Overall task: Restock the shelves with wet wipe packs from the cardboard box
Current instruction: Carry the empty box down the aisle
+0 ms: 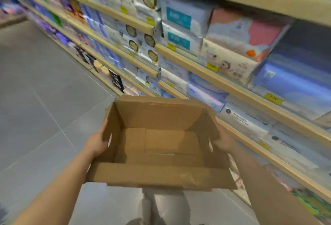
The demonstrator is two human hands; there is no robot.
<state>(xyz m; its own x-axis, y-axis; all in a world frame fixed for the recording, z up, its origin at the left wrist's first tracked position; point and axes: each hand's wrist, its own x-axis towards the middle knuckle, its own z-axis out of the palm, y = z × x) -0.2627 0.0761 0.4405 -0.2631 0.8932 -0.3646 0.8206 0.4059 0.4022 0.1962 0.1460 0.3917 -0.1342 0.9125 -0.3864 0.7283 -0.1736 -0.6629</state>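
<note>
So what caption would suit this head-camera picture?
Both hands, left and right, hold an empty cardboard box beside stocked shelves.

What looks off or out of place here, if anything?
The brown cardboard box held between the left hand and the right hand is empty: only its bare bottom shows, no wet wipe packs. Its rim is torn and ragged near the right side. The wooden-edged shelves look full and orderly.

Matt brown corrugated cardboard box (pixel 161 153); glossy plastic-wrapped packs (pixel 184 19); smooth grey floor tiles (pixel 35 81).
</note>
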